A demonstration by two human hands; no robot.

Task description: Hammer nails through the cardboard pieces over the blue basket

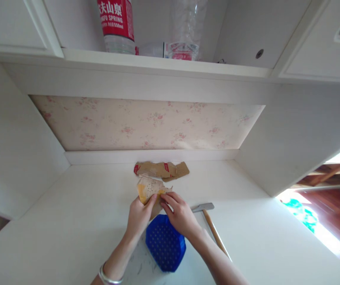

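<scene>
Both my hands meet at the middle of the white desk (69, 221). My left hand (138, 217) pinches the near left edge of a dotted, yellowish paper wrapper (148, 189). My right hand (180, 215) pinches the same wrapper at its near right edge, fingers closed. A blue perforated, hexagon-shaped container (165, 245) sits on the desk just under my wrists. Torn brown paper packaging (161, 170) with red marks lies beyond the wrapper against the back ledge.
A hammer (210, 221) with a metal head and wooden handle lies right of my right hand. On the shelf above stand a red-labelled water bottle (117, 24) and a clear empty bottle (186, 27). White cabinet walls enclose both sides.
</scene>
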